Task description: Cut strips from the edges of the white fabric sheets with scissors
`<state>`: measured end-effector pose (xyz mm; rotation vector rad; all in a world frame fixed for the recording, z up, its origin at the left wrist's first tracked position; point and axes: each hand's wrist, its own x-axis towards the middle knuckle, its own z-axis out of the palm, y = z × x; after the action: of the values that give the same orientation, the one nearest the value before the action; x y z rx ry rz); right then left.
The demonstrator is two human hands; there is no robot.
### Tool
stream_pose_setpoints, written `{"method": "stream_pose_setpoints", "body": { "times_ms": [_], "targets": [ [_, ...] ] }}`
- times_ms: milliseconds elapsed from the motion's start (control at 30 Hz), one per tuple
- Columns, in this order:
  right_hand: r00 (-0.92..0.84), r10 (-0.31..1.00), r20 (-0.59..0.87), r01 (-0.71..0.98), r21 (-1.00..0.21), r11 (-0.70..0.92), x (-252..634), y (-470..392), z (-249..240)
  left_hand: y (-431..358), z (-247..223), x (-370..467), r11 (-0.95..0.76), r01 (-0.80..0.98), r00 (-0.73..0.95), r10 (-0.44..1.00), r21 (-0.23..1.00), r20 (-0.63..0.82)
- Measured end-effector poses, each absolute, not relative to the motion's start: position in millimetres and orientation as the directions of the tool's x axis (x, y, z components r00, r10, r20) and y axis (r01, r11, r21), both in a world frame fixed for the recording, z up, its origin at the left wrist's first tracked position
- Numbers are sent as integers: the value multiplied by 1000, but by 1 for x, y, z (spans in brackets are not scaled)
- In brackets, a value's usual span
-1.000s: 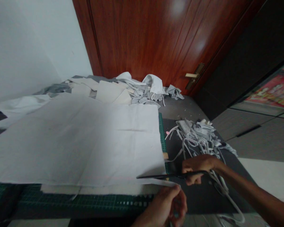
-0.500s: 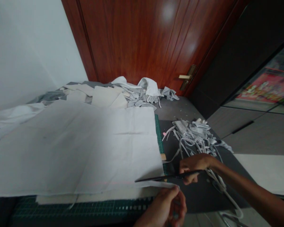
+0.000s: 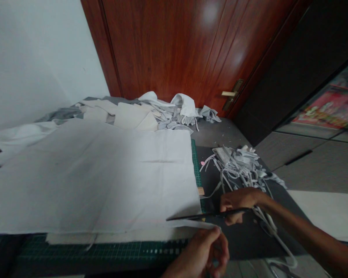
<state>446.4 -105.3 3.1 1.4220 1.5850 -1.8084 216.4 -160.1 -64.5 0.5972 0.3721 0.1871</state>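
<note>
A large sheet of white fabric covers most of the table, with a faint pinkish line along its near edge. My right hand is closed around the handles of dark scissors. Their blades lie along the near right part of the sheet, a narrow strip standing apart on the near side. The end of that strip is pinched between the thumb and fingers of my left hand. Beneath the sheet a cream fabric layer sticks out over a green cutting mat.
Fabric strips and scraps are heaped right of the mat. Folded pieces and offcuts lie along the back, near a reddish wooden door. A small wooden piece rests at the mat's edge. Dark cabinets stand on the right.
The view has shifted slightly, so the fabric's near edge appears a little higher. Both hands and the scissors hold almost the same position.
</note>
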Motion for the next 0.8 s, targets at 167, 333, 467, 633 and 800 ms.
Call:
{"method": "stream_pose_setpoints", "body": {
  "times_ms": [167, 333, 467, 633, 800],
  "targets": [
    [-433, 344, -833, 780, -538, -320, 449, -106, -1, -161, -68, 218, 810, -49, 918, 266, 584, -293],
    [-428, 352, -833, 780, -537, -322, 447, -106, 0, -159, -65, 217, 787, -15, 917, 257, 616, -306],
    [-414, 360, -836, 786, -528, -321, 444, -104, 3, -159, -66, 217, 775, -13, 917, 261, 632, -301],
    [-419, 343, -841, 792, -523, -315, 442, -102, 5, -159, -70, 220, 776, -12, 916, 262, 631, -304],
    [-432, 338, -836, 786, -533, -313, 439, -100, 3, -158, -65, 220, 775, 4, 912, 256, 632, -320]
  ]
}}
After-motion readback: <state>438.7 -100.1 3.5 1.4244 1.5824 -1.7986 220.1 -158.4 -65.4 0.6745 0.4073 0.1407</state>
